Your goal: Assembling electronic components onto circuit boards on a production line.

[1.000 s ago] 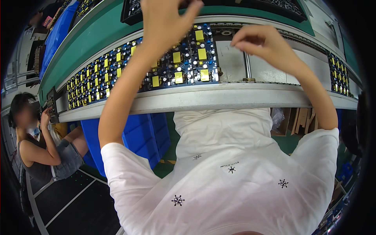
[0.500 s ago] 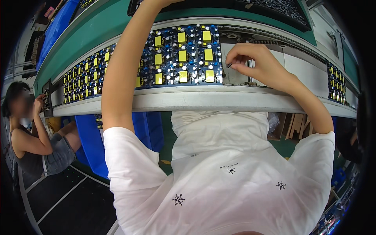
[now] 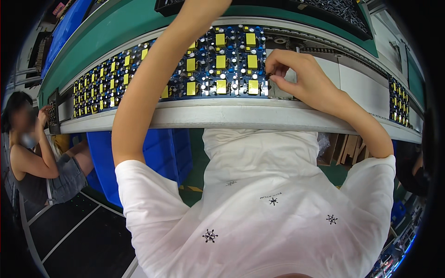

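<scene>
My right hand [image 3: 299,76] is closed in a pinch on a small black component [image 3: 269,76], held by the right edge of the circuit boards. These blue circuit boards [image 3: 236,76] lie in a row on the conveyor line, set with yellow blocks, silvery round capacitors and small blue parts. Reaching over the boards, my left arm hides some of them. My left hand [image 3: 211,5] is at the top edge beside a black tray [image 3: 168,8]; its fingers are cut off from view.
A black bin of loose dark parts [image 3: 336,13] stands at the far side on a green surface [image 3: 259,17]. More boards [image 3: 398,102] sit at the right end of the line. A metal rail [image 3: 259,113] runs before me. At left a person [image 3: 34,153] handles a board.
My left hand has shifted right along the top edge. The right hand's black component is now closer to the boards' right edge. The boards appear slightly further right in the picture.
</scene>
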A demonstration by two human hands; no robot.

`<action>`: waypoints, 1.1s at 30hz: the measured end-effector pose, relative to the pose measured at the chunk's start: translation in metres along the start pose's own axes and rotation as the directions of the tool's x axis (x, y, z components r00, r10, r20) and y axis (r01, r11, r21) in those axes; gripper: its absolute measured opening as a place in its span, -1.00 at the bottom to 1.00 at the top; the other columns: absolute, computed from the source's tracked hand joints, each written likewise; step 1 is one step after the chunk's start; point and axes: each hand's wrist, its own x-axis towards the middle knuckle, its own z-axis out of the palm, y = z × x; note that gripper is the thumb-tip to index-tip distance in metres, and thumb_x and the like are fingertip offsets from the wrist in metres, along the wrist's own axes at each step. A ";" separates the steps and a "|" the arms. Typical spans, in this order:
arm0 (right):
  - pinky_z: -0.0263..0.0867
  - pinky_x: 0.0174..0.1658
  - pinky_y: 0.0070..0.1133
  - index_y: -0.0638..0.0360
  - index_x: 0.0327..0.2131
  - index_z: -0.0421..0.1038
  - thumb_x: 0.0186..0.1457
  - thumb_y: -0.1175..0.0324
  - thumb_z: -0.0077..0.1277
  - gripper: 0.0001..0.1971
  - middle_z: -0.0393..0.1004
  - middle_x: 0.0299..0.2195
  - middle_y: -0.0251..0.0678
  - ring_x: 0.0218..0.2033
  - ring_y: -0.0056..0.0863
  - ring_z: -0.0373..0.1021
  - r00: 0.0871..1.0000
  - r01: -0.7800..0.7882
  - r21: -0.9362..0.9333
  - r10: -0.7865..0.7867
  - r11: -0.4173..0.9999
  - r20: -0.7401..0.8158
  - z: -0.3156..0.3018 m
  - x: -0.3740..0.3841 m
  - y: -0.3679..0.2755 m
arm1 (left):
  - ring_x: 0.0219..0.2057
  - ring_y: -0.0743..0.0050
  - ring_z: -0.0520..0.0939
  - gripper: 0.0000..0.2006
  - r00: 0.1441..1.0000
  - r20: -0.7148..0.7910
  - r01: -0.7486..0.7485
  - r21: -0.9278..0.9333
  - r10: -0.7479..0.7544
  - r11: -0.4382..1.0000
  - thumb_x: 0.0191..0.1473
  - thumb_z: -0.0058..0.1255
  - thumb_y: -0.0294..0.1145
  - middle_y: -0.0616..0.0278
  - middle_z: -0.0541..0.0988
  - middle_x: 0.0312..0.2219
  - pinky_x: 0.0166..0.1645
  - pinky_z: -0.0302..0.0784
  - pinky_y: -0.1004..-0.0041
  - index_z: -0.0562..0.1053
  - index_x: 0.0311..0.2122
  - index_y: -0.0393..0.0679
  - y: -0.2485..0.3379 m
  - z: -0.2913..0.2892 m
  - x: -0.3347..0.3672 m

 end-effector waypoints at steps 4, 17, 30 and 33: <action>0.36 -0.21 -0.54 0.31 -0.32 0.37 0.02 0.60 0.08 -0.87 0.47 -0.38 -0.27 -0.37 -0.43 0.41 1.000 0.001 -0.007 -0.001 1.000 0.003 0.000 0.002 -0.001 | -0.42 0.61 0.57 -0.81 0.995 0.057 0.081 0.003 -0.081 0.997 0.19 0.05 -0.35 0.28 0.59 -0.50 -0.31 0.42 0.49 0.55 -0.29 -0.28 0.014 0.005 -0.050; 0.38 -0.17 -0.49 0.31 -0.29 0.37 -0.01 0.62 0.10 -0.82 0.48 -0.36 -0.23 -0.33 -0.34 0.44 0.992 0.114 -0.083 -0.110 0.990 0.053 -0.002 0.005 0.003 | -0.38 0.62 0.64 -0.86 0.963 0.180 0.196 0.046 -0.202 0.979 0.21 0.01 -0.42 0.21 0.66 -0.42 -0.32 0.45 0.61 0.54 -0.23 -0.26 0.034 0.002 -0.126; 0.37 -0.16 -0.42 0.27 -0.27 0.38 -0.03 0.61 0.13 -0.78 0.48 -0.29 -0.21 -0.27 -0.20 0.43 0.987 0.157 -0.260 -0.145 0.953 0.064 0.005 0.002 -0.005 | -0.41 0.63 0.60 -0.84 0.968 0.191 0.135 0.159 -0.165 0.978 0.13 0.10 -0.43 0.26 0.64 -0.46 -0.28 0.48 0.57 0.55 -0.22 -0.28 0.035 0.003 -0.130; 0.35 -0.14 -0.41 0.24 -0.28 0.38 -0.05 0.62 0.13 -0.78 0.47 -0.23 -0.21 -0.22 -0.16 0.41 0.949 0.282 -0.454 -0.315 0.845 0.002 0.012 -0.005 -0.001 | -0.41 0.65 0.59 -0.84 0.963 0.199 0.153 0.154 -0.182 0.976 0.12 0.10 -0.44 0.27 0.64 -0.46 -0.28 0.48 0.56 0.56 -0.23 -0.28 0.033 0.007 -0.128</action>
